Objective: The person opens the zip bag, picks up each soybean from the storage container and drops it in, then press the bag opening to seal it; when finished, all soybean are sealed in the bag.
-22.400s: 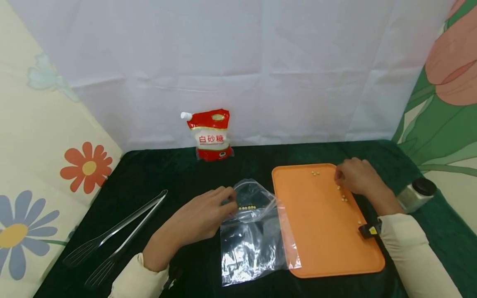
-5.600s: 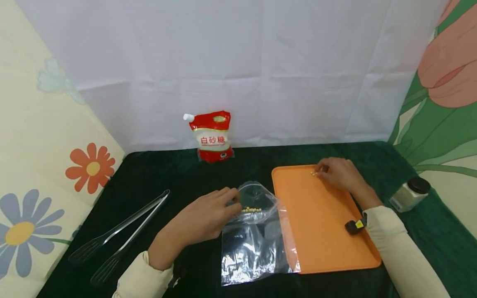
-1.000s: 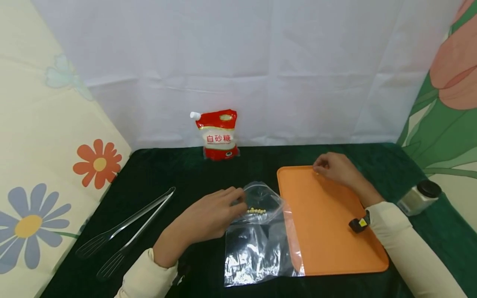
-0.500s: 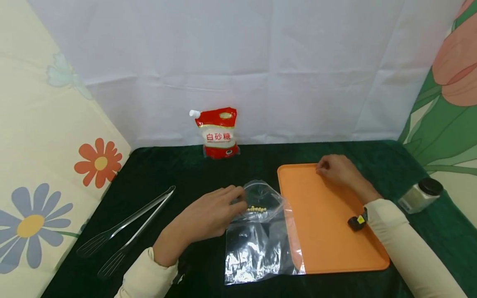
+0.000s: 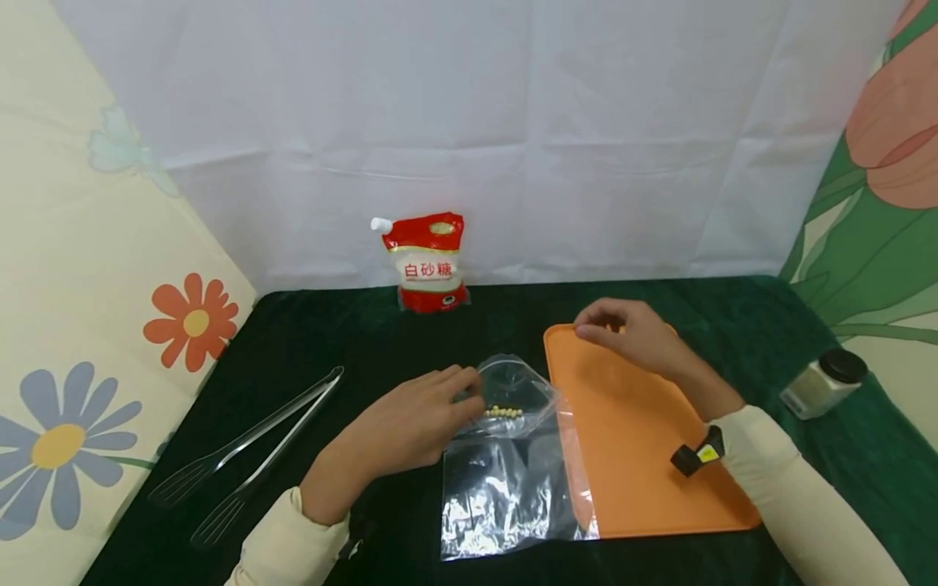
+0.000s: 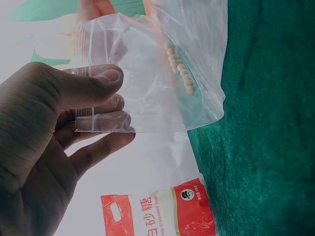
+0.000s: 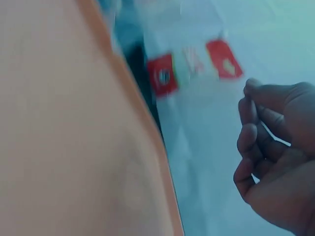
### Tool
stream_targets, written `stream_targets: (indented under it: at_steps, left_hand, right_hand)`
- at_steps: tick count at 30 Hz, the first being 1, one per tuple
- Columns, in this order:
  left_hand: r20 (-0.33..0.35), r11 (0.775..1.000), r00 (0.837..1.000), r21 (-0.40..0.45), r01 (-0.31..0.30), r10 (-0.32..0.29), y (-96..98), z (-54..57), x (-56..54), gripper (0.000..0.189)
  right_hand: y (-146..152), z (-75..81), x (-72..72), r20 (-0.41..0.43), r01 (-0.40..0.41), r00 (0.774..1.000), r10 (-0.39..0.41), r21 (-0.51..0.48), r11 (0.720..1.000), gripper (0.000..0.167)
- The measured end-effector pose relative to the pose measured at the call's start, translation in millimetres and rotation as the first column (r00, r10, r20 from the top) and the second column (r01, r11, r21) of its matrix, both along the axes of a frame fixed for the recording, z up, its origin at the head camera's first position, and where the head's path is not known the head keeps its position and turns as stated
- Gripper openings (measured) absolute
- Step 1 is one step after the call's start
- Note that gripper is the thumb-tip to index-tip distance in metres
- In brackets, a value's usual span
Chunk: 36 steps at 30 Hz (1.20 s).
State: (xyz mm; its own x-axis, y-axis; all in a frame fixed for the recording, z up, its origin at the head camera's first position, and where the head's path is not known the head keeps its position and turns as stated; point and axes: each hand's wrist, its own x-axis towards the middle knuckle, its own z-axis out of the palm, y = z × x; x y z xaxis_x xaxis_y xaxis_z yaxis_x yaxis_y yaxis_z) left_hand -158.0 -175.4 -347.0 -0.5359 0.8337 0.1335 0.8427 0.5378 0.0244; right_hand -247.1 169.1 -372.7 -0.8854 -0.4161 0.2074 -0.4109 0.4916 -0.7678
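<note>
My left hand [image 5: 418, 419] holds the zip edge of a clear zip-lock bag [image 6: 142, 88], thumb on one side and fingers on the other, keeping its mouth apart. Inside the bag lies a cluster of pale round soybeans [image 5: 504, 413]. My right hand [image 5: 637, 338] is over the far end of the orange tray [image 5: 645, 456], thumb and index fingertips pinched together. In the right wrist view those fingertips [image 7: 251, 86] meet; any soybean between them is hidden. No soybeans show on the visible part of the tray.
Metal tongs [image 5: 256, 456] lie at the left on the dark green cloth [image 5: 308, 325]. A red and white sugar pouch [image 5: 431, 264] stands at the back. At the right is a spice jar [image 5: 824, 384] with a black lid. The bag's right edge overlaps the tray.
Soybeans seen earlier on the tray are gone from view, and the cluster in the bag has grown. My right hand has just lifted and moved left; my left hand stays put.
</note>
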Motion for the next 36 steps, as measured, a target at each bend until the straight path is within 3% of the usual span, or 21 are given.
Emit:
stream_targets:
  at_steps: [6,13,21,31,36]
  left_hand:
    - [0.01,1.0,1.0,-0.002,-0.005,0.005,0.6,0.4,-1.0,0.035]
    - [0.012,1.0,1.0,0.009,-0.003,0.003,0.3,0.5,-1.1,0.036]
    - [0.0,1.0,1.0,0.001,0.002,-0.002,-1.2,1.5,-0.6,0.034]
    - [0.001,1.0,1.0,0.006,-0.002,0.002,0.2,1.7,-0.8,0.032]
    - [0.005,1.0,1.0,0.001,-0.005,0.005,-0.1,1.8,-0.7,0.033]
  right_hand:
    - [-28.4,5.2,23.0,0.004,-0.21,0.977,0.211,-0.104,0.972,0.013]
    - [-42.2,1.6,31.5,-0.02,-0.345,0.938,0.346,-0.136,0.929,0.013]
    - [-45.9,3.0,34.2,0.009,-0.376,0.924,0.382,-0.151,0.914,0.015]
    - [-30.6,14.6,34.6,-0.032,-0.264,0.964,0.262,-0.088,0.96,0.012]
    - [-19.0,21.0,32.8,-0.046,-0.347,0.937,0.347,-0.002,0.938,0.021]
